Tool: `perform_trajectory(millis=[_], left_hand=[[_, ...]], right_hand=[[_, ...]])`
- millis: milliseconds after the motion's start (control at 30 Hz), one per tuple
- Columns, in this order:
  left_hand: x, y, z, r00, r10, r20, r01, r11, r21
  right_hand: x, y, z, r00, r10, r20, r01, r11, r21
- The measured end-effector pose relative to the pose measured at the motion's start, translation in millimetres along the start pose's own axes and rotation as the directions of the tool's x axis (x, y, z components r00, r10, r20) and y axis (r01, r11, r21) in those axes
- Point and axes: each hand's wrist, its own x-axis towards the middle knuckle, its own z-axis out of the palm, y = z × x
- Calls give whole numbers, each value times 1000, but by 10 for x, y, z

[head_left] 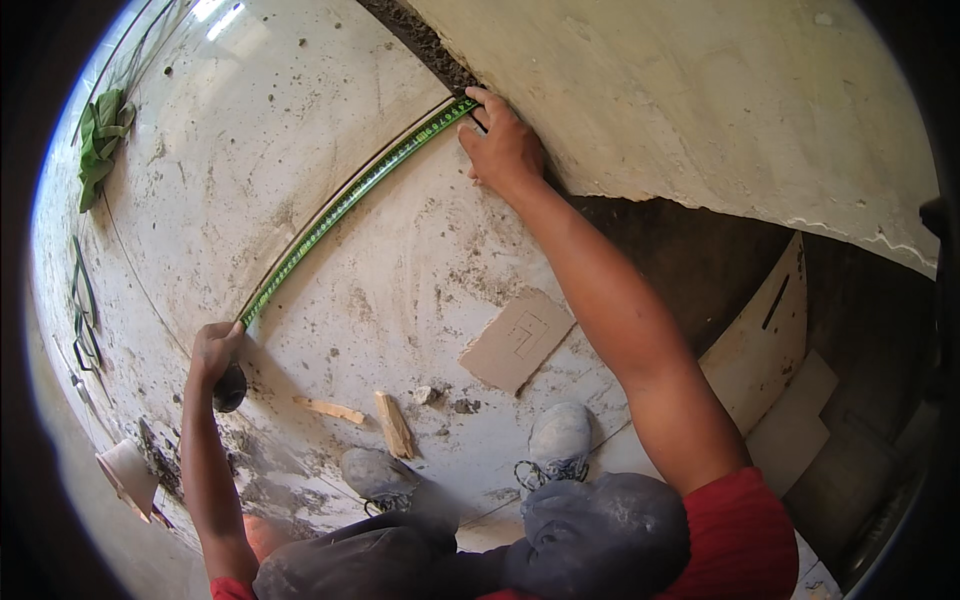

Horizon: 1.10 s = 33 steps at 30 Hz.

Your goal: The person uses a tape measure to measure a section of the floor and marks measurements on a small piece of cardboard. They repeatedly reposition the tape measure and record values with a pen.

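A green tape measure (352, 193) is pulled out across the dusty white tiled floor, its blade lying along a dark joint between tiles. My left hand (214, 350) is closed around the tape where it leaves the dark case (230, 389), which shows just below the fingers. At the far end, beside the wall's foot, my right hand (508, 148) pinches the tape's tip with thumb and fingers. The tip itself is partly hidden by the fingertips.
A pale wall (700, 110) rises at the upper right, with a dark opening below its broken edge. A cardboard piece (518, 342) and wood scraps (395, 425) lie near my shoes. Green cloth (100, 150), black-rimmed glasses-like item (84, 305) and a white container (130, 475) are at left.
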Motion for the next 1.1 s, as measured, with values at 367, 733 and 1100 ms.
perform_trajectory(millis=[367,733,1100], left_hand=[[4,5,-11,1000,5,-2,-5,1000,12],[8,-4,-11,1000,-8,-14,9,999,50],[6,-16,-4,1000,11,1,-11,1000,-9]], right_hand=[[-2,32,3,1000,-1,6,1,1000,26],[79,176,75,992,-110,-66,103,990,-99],[86,202,91,988,-124,-89,117,990,-83]])
